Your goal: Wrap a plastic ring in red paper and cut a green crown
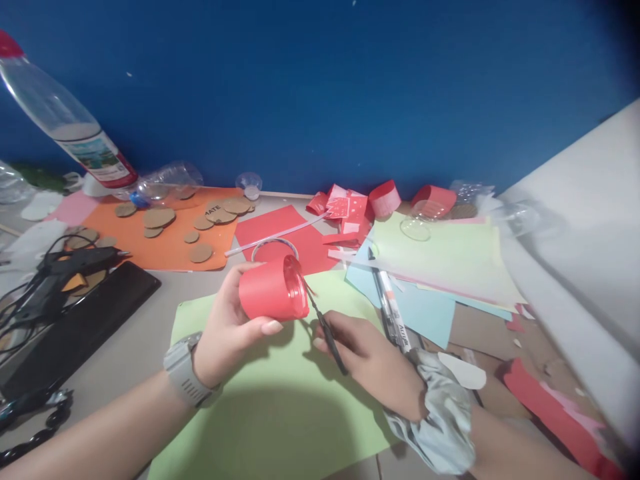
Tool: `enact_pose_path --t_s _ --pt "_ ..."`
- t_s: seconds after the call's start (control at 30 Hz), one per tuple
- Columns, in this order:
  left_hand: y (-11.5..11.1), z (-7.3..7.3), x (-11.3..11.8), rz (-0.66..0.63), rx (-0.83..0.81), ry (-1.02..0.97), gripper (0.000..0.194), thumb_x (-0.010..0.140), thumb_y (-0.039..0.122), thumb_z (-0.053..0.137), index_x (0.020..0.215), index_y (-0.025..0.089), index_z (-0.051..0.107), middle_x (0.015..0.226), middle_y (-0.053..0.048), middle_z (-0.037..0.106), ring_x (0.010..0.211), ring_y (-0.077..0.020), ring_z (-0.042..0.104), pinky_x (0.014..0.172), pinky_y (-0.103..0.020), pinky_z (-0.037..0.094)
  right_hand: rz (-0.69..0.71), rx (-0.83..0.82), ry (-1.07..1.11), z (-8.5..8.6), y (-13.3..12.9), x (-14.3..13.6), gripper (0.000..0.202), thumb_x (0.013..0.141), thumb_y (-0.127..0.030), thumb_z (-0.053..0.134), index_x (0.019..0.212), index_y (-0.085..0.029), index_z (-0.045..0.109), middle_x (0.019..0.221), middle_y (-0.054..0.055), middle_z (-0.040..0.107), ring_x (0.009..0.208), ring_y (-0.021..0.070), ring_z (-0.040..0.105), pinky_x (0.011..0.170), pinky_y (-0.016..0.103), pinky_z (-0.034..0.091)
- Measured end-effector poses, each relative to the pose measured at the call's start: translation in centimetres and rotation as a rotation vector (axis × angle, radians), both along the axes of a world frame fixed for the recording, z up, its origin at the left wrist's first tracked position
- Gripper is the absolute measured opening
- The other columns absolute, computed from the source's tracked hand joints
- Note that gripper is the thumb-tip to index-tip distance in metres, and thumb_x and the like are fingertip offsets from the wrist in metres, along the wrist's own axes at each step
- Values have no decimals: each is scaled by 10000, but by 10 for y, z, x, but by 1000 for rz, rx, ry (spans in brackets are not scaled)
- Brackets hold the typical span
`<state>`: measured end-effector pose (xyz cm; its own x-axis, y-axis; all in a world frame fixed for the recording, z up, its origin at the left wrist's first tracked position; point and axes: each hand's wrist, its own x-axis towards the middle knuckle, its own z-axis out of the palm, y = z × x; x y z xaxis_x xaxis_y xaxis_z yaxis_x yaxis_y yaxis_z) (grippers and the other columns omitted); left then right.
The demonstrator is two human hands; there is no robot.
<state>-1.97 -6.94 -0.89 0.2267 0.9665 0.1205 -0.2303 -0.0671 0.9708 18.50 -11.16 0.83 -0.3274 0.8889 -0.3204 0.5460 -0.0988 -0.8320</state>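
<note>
A red paper-covered cup (265,291) lies sideways in my left hand (233,317), its open end turned to the right. My fingers wrap around its left side, with the thumb along the bottom. My right hand (353,350) grips dark scissors (330,339), whose blades reach up to the cup's rim, where a thin red strip (311,288) sticks out. Both hands are above a light green sheet (270,427). Just behind the cup, a clear ring (276,241) rests on a red sheet (315,243).
Cardboard discs (159,217) lie on an orange sheet (175,243). A tall bottle (75,127) and a black glue gun (55,270) are at the left. Markers (393,310), red paper rings (384,199) and paper scraps are at the right. A blue wall (320,93) stands behind.
</note>
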Motion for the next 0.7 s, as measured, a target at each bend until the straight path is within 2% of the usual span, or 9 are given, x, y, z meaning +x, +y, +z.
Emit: enact_pose_path --t_s 0.2,0.33,0.43,0.57,0.7 --pt "1 -5 -3 -1 -85 -32 476 717 519 690 1085 242 571 1013 -62 631 894 -236 599 788 -372 503 -49 -54 80 0 1 -1 225 916 -337 466 755 -182 493 690 -19 507 654 128 529 580 228 392" --pt "1 -5 -4 22 -108 -18 528 724 568 657 1131 243 575 1123 -80 613 1005 -274 575 874 -433 475 -22 -12 -2 -1 0 -1 278 903 -415 478 754 -181 499 682 -17 505 628 125 483 574 238 391" --pt "-2 -5 -4 -11 -99 8 490 769 537 630 1165 258 565 1140 -75 609 1030 -274 572 885 -437 472 24 -13 -6 -1 1 1 309 909 -452 456 766 -182 503 682 -25 494 614 115 442 570 237 380" --pt "-4 -7 -3 -41 -71 45 436 817 570 541 1078 226 605 980 -81 642 834 -241 604 743 -397 504 89 -38 23 1 3 4 299 910 -456 456 792 -185 501 693 -31 494 607 109 416 574 237 366" --pt "-2 -11 -3 -65 -57 87 572 842 676 364 891 169 625 749 -68 629 614 -193 570 606 -345 486 86 -36 9 1 4 3 323 926 -464 420 777 -184 481 672 -36 460 601 108 396 570 238 353"
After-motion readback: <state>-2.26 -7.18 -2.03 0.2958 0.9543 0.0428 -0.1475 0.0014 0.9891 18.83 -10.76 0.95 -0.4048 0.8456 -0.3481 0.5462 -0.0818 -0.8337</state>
